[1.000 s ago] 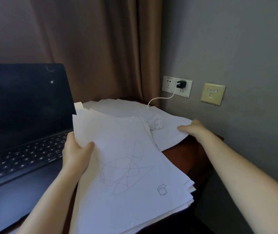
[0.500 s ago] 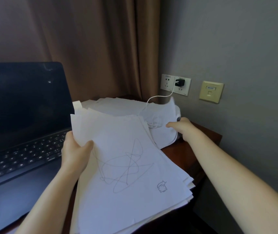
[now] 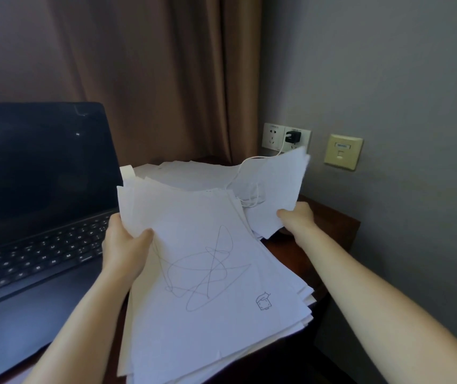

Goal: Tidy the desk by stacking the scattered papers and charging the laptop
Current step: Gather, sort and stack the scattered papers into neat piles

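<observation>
Starting at the left, you see one laptop [image 3: 41, 203] standing open with a dark screen. Its left side is cut off by the picture edge. Next comes your left hand [image 3: 127, 245]. Its thumb presses on top of one thick stack of papers [image 3: 207, 286] and grips it near the top left corner; the fingers are hidden under it. The sheets are too many to count, and the top one has a scribble on it. Behind the stack, more loose papers [image 3: 194, 173] lie on the desk [image 3: 329, 220], partly hidden. One white cable [image 3: 245, 173] runs over them from one black charger [image 3: 293, 136] in the wall socket [image 3: 273, 134]. Its free end is hard to make out. Your right hand [image 3: 296, 217] pinches one single sheet [image 3: 277, 187] by its lower edge and holds it up above the desk. One yellow wall plate [image 3: 343, 152] sits furthest right.
</observation>
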Demonstrator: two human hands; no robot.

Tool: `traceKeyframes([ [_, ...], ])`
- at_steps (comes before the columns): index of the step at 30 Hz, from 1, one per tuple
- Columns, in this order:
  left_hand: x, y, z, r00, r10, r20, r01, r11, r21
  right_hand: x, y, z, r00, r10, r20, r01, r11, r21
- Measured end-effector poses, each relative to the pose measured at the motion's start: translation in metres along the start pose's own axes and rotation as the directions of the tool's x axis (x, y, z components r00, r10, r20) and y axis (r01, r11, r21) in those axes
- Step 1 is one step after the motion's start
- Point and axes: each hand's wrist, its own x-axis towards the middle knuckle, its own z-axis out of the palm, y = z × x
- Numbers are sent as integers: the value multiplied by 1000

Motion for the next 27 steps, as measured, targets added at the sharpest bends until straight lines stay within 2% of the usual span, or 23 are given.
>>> traceKeyframes([
  [2,0,-1,-2,1000,-2,-8,2,1000,7,-1,4,-14,991,-46,-125,36,996,-84],
  [4,1,-2,-4,1000,-7,-15,7,1000,12,1,13,-35,974,-42,-224,26,997,-74],
  [10,1,-3,-5,1000,-5,-13,5,999,42,-21,43,-85,922,-14,-387,71,988,136],
  [14,-1,-3,-6,1000,-12,-7,13,998,59,-31,54,-89,946,-66,-318,75,997,14],
  [17,-2,-3,-7,1000,-21,8,20,998,62,-33,52,-91,937,-185,-296,68,928,-366],
  [19,-2,-4,-6,1000,-18,12,17,998,68,-32,51,-91,940,-260,-221,127,868,-480],
  [21,-1,-4,-6,1000,-21,19,19,998,67,-29,51,-90,924,-349,-158,224,827,-515],
  [23,0,-5,-6,999,-25,28,23,997,69,-27,50,-89,870,-458,-181,296,781,-549],
  [27,3,-6,-5,998,-37,41,34,997,76,-48,32,-93,739,-591,-323,485,800,-354],
])
